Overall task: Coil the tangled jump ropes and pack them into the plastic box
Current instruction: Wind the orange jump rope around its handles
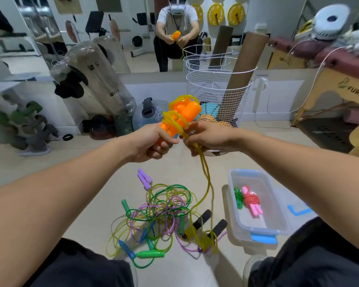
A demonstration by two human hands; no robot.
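My left hand (151, 142) grips a pair of orange jump-rope handles (180, 116) with yellow cord wound around them. My right hand (207, 136) pinches that yellow cord (204, 175) just beside the handles; the cord hangs down to the floor. A tangled pile of jump ropes (164, 212) lies on the floor between my knees, with purple, green, blue and black handles. To the right stands the clear plastic box (278, 224) with blue clips. Inside it lie a coiled pink rope (251, 200) and a coiled green rope (238, 196).
A white wire basket (218, 94) with cardboard tubes stands just behind my hands. A mirror on the wall reflects me. A wooden stool (340, 104) is at the right, dumbbell racks and weights at the left. A blue box clip (298, 211) lies right of the box.
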